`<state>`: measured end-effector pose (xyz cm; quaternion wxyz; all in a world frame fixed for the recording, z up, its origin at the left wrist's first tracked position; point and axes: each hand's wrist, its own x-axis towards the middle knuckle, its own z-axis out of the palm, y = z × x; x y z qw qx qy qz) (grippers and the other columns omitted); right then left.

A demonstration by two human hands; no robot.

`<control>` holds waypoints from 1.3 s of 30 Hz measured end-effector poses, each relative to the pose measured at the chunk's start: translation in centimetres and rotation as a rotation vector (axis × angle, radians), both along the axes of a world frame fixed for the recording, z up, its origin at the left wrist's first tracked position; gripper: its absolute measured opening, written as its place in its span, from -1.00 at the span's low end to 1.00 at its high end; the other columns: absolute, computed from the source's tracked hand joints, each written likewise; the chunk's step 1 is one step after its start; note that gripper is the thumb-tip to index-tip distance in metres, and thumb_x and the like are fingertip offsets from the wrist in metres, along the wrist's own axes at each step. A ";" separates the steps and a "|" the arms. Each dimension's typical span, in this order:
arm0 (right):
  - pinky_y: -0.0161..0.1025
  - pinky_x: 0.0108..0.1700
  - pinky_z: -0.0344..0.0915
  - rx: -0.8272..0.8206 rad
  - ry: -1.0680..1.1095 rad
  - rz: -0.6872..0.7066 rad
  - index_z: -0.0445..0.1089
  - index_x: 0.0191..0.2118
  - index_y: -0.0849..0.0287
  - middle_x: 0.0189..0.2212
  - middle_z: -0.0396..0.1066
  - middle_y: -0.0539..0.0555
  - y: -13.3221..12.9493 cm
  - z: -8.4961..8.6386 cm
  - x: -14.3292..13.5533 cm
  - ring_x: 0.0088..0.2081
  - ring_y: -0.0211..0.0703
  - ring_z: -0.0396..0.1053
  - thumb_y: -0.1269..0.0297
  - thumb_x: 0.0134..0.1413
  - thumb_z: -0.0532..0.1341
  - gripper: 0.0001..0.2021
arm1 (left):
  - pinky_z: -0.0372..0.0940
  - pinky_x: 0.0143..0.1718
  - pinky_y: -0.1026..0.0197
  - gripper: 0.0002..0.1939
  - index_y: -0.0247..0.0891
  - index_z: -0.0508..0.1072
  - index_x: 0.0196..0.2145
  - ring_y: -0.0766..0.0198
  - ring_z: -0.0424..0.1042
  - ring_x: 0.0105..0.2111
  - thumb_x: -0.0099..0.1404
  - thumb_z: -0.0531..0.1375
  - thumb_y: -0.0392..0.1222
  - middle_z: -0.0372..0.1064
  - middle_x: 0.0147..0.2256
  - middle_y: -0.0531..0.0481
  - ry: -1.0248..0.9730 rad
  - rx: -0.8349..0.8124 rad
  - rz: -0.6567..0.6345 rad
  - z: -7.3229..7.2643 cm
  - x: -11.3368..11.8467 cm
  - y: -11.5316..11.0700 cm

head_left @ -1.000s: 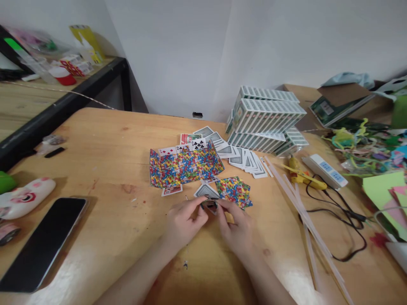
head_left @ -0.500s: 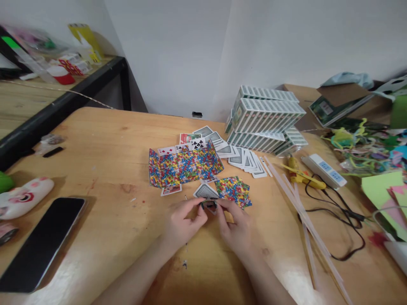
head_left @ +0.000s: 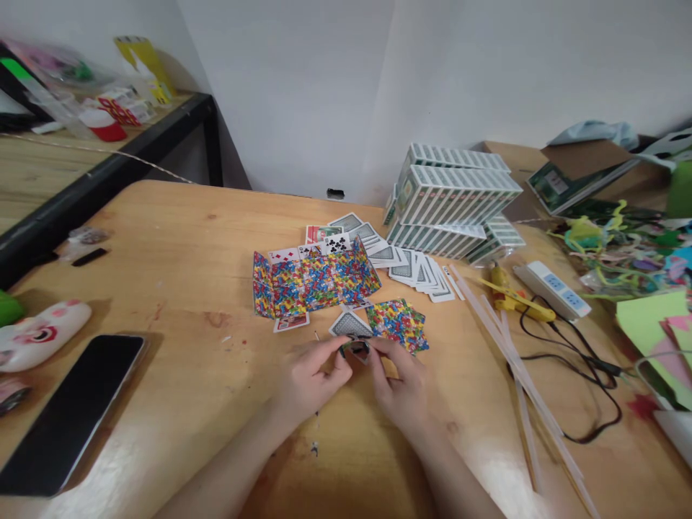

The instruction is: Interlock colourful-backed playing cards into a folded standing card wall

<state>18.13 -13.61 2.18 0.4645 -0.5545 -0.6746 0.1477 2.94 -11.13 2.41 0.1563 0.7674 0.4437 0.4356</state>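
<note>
Between my left hand (head_left: 313, 375) and my right hand (head_left: 400, 378), a small bent card-like piece (head_left: 357, 348) is pinched at its two ends. It arches upward and looks dark inside; its printing is too small to read. Just beyond the fingertips lies a grey-backed playing card (head_left: 349, 324). Cards with a colourful pattern (head_left: 398, 324) lie to the right of it. Farther back stands a folded strip of joined cards (head_left: 318, 282) in the same pattern, its ends bent up, with card faces showing along its top edge.
Grey-backed cards (head_left: 419, 272) lie fanned before stacked card boxes (head_left: 459, 194). On the right are glue sticks (head_left: 519, 371), a yellow glue gun (head_left: 522, 303), its black cord and a power strip (head_left: 552, 288). A phone (head_left: 76, 411) lies at left, near a white squishy toy (head_left: 46, 335).
</note>
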 end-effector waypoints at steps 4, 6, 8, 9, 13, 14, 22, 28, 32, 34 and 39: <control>-0.34 -0.38 0.38 -0.014 0.008 -0.011 0.35 -0.29 0.14 -0.44 0.48 0.05 0.0 -0.1 0.1 -0.43 -0.23 0.45 0.45 0.04 0.10 -0.86 | 0.38 -0.40 0.35 -0.76 -0.22 0.46 -0.31 0.35 0.46 -0.50 0.07 0.08 -0.37 0.50 -0.47 0.03 -0.013 -0.032 0.001 -0.1 -0.1 0.0; -0.35 -0.40 0.38 -0.023 0.015 -0.038 0.35 -0.29 0.14 -0.46 0.48 0.04 0.0 -0.2 0.2 -0.46 -0.24 0.45 0.45 0.04 0.10 -0.86 | 0.38 -0.42 0.36 -0.76 -0.23 0.47 -0.34 0.35 0.46 -0.51 0.06 0.07 -0.37 0.50 -0.47 0.03 -0.042 -0.058 0.024 -0.2 -0.3 0.1; -0.36 -0.41 0.38 -0.023 0.020 -0.052 0.35 -0.29 0.15 -0.47 0.47 0.04 0.0 -0.2 0.2 -0.47 -0.25 0.45 0.46 0.04 0.10 -0.86 | 0.38 -0.40 0.35 -0.76 -0.24 0.47 -0.36 0.34 0.46 -0.49 0.04 0.06 -0.38 0.50 -0.45 0.01 -0.075 -0.089 0.034 -0.2 -0.5 0.1; -0.36 -0.41 0.38 -0.021 0.019 -0.046 0.35 -0.30 0.15 -0.46 0.47 0.04 0.0 -0.1 0.2 -0.47 -0.25 0.45 0.46 0.04 0.10 -0.86 | 0.38 -0.38 0.33 -0.76 -0.25 0.46 -0.35 0.32 0.47 -0.46 0.04 0.06 -0.38 0.50 -0.43 -0.01 -0.089 -0.108 0.023 -0.1 -0.6 0.1; -0.35 -0.40 0.39 -0.016 0.021 -0.026 0.35 -0.29 0.15 -0.45 0.48 0.05 0.0 -0.1 0.2 -0.45 -0.25 0.45 0.46 0.04 0.09 -0.86 | 0.38 -0.27 0.27 -0.75 -0.26 0.43 -0.26 0.27 0.47 -0.34 0.07 0.07 -0.33 0.49 -0.34 -0.04 -0.104 -0.198 -0.041 -0.1 -0.8 0.1; -0.35 -0.40 0.39 -0.018 0.024 -0.022 0.35 -0.29 0.15 -0.44 0.48 0.05 0.0 -0.1 0.2 -0.45 -0.24 0.45 0.46 0.04 0.09 -0.86 | 0.38 -0.26 0.26 -0.77 -0.25 0.42 -0.26 0.26 0.47 -0.33 0.09 0.09 -0.31 0.49 -0.33 -0.05 -0.101 -0.208 -0.039 -0.2 -0.7 0.1; -0.34 -0.39 0.40 -0.047 0.075 -0.022 0.36 -0.30 0.14 -0.45 0.47 0.04 0.0 -0.6 0.1 -0.47 -0.24 0.45 0.36 0.04 0.15 -0.92 | 0.36 -0.28 0.27 -0.84 -0.22 0.42 -0.29 0.30 0.46 -0.35 0.24 0.06 -0.28 0.48 -0.37 -0.02 -0.062 -0.142 -0.052 -0.9 0.0 0.2; -0.35 -0.39 0.38 -0.017 0.040 -0.001 0.34 -0.29 0.15 -0.44 0.47 0.04 -0.1 -0.3 0.0 -0.46 -0.26 0.44 0.41 0.04 0.15 -0.91 | 0.36 -0.26 0.27 -0.85 -0.22 0.40 -0.29 0.31 0.46 -0.33 0.24 0.05 -0.30 0.47 -0.36 -0.02 -0.056 -0.109 -0.080 -1.0 0.0 -0.1; -0.35 -0.38 0.38 -0.012 0.025 0.018 0.34 -0.27 0.14 -0.42 0.48 0.05 -0.1 -0.3 0.0 -0.44 -0.25 0.45 0.45 0.05 0.11 -0.87 | 0.35 -0.23 0.28 -0.88 -0.22 0.40 -0.30 0.31 0.46 -0.32 0.20 0.11 -0.33 0.47 -0.36 0.00 -0.057 -0.066 -0.053 -1.0 0.0 0.0; -0.35 -0.38 0.38 -0.015 0.017 0.008 0.35 -0.27 0.14 -0.42 0.49 0.04 -0.1 -0.3 -0.1 -0.45 -0.25 0.45 0.46 0.03 0.12 -0.86 | 0.34 -0.24 0.30 -0.88 -0.22 0.40 -0.30 0.32 0.46 -0.33 0.18 0.13 -0.34 0.47 -0.36 0.01 -0.055 -0.051 -0.048 -0.9 0.1 0.1; -0.36 -0.41 0.36 -0.015 -0.015 -0.011 0.35 -0.28 0.15 -0.46 0.49 0.03 -0.2 -0.4 -0.2 -0.47 -0.26 0.45 0.47 0.01 0.12 -0.85 | 0.35 -0.30 0.31 -0.93 -0.23 0.40 -0.37 0.34 0.46 -0.38 0.15 0.16 -0.33 0.47 -0.42 0.03 -0.054 -0.023 -0.028 -0.6 0.2 0.1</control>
